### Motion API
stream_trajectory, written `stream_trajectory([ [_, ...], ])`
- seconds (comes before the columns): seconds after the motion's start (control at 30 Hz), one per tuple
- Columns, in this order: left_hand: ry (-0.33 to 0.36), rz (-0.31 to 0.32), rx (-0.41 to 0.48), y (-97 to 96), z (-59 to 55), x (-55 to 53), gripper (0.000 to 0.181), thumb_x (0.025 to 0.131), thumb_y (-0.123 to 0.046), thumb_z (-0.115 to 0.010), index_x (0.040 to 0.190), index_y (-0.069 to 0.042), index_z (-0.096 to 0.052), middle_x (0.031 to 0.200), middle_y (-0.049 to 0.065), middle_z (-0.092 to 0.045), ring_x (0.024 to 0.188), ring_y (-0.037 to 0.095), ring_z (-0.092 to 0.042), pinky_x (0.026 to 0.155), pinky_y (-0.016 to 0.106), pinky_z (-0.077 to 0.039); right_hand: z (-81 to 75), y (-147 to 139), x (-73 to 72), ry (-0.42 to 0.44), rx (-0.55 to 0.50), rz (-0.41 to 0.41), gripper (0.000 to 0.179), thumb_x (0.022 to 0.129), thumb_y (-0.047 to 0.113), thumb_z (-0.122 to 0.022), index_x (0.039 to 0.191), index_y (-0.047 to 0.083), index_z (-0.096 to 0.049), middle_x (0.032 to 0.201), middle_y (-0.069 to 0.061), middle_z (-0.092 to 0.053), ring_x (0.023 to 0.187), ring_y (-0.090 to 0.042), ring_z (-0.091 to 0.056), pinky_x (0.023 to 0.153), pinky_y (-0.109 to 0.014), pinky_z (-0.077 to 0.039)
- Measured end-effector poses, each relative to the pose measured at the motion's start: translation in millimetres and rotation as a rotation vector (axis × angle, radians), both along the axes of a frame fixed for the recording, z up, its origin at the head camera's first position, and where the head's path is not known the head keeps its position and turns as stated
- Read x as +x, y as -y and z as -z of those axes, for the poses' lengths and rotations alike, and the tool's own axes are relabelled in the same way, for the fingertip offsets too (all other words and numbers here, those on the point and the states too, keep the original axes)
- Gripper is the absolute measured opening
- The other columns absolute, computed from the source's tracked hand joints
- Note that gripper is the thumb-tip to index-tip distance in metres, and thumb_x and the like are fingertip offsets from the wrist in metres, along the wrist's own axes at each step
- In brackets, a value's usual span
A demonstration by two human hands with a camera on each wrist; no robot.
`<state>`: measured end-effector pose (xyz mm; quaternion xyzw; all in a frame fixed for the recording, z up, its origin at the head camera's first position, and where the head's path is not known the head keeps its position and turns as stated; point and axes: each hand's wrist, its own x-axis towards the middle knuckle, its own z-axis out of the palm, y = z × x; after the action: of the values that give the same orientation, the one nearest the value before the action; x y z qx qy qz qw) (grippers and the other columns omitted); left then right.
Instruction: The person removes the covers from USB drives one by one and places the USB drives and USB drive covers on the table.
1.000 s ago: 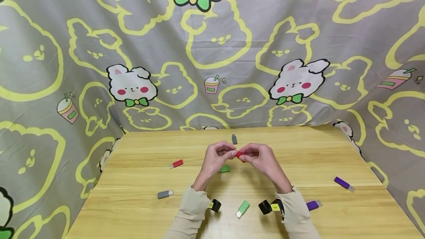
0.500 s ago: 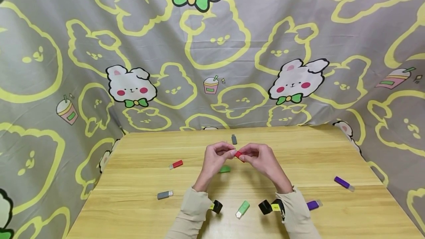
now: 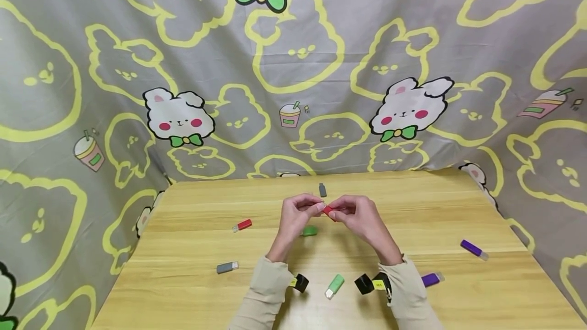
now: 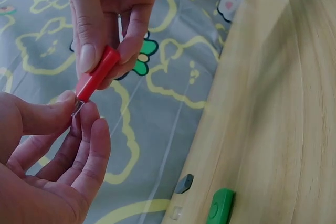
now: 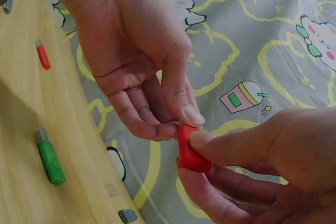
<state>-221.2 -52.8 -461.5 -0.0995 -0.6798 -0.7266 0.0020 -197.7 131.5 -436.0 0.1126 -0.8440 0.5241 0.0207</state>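
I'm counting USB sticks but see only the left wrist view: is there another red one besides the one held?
Observer: Yes, a second red stick lies left of the left hand.
Operator: Any purple ones?
Observer: Two: one purple stick beside the right sleeve, the other purple stick farther right.
Operator: And a second green one?
Observer: Yes, a light green stick between the sleeves, metal end toward the person.

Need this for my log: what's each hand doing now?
Left hand: pinching one end of a red USB stick.
Right hand: pinching that stick's red body.
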Motion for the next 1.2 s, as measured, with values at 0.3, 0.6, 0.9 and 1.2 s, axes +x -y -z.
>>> stream_trajectory([
  [0.3, 0.096, -0.031, 0.119, -8.3, 4.2, -3.3, 0.012, 0.089, 0.009, -0.074, 0.097, 0.017, -0.072, 0.083, 0.013, -0.073, 0.067, 0.013, -0.069, 0.07, 0.029, -0.062, -3.4, 1.4, 1.5, -0.011, 0.037, 0.051, 0.007, 0.088, 0.003, -0.081, 0.094, 0.003, -0.078, 0.088, -0.006, -0.076, 0.076, -0.017, -0.071, 0.064, -0.024, -0.057],
  [0.6, 0.09, -0.082, 0.109, -1.4, 3.8, -5.2, 0.01, 0.089, 0.006, -0.076, 0.096, 0.014, -0.073, 0.085, 0.014, -0.074, 0.068, 0.013, -0.07, 0.072, 0.03, -0.063, -6.5, 4.3, 2.0, 0.022, 0.07, 0.077, 0.006, 0.088, 0.002, -0.081, 0.093, 0.004, -0.078, 0.085, -0.006, -0.076, 0.074, -0.015, -0.071, 0.063, -0.025, -0.056],
  [0.9, 0.074, -0.121, 0.159, 22.6, -0.3, -11.5, 0.017, 0.089, 0.003, -0.077, 0.1, 0.015, -0.072, 0.087, 0.014, -0.076, 0.071, 0.015, -0.073, 0.073, 0.031, -0.063, -5.3, -7.4, 2.0, 0.014, 0.088, 0.092, 0.011, 0.087, 0.0, -0.08, 0.097, 0.001, -0.076, 0.089, -0.01, -0.076, 0.077, -0.021, -0.072, 0.066, -0.028, -0.058],
  [1.2, 0.111, -0.135, 0.108, 34.8, 4.2, -14.4, 0.019, 0.09, 0.006, -0.075, 0.106, 0.015, -0.07, 0.097, 0.023, -0.074, 0.078, 0.015, -0.072, 0.078, 0.031, -0.062, 11.8, -29.4, -29.9, 0.048, 0.014, 0.144, 0.018, 0.09, 0.0, -0.075, 0.107, -0.005, -0.074, 0.098, -0.02, -0.075, 0.085, -0.029, -0.074, 0.066, -0.022, -0.054],
])
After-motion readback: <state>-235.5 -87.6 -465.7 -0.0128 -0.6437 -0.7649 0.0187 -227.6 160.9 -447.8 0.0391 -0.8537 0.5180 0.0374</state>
